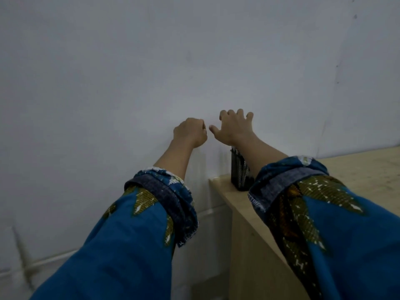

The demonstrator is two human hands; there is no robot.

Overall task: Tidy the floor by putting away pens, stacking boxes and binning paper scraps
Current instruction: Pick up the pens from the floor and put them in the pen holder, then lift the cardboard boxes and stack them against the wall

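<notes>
Against the plain pale wall (108,72), at the far left, a faint skirting line runs along the bottom, and no floor shows anywhere in the view. Moving right, the left hand (190,132) is raised in front of the wall at the end of a rolled blue patterned sleeve (160,204); its fingers are curled into a loose fist, and nothing can be seen inside it, though whether it hides something small cannot be told. Just beside it, the right hand (232,126) hangs with fingers spread apart and thumb out, holding nothing. Below that wrist stands the black wire-mesh pen holder (240,172), upright near the corner of the light wooden desk (368,165), with dark pens standing inside it; the forearm partly hides it. At the far right the desk top stretches away bare.

As a judgement, the pen step looks done or close to done, since pens sit in the holder and the open hand hovers above it. No boxes, paper scraps or bin are in view, so how far the stacking and binning have gone cannot be told.
</notes>
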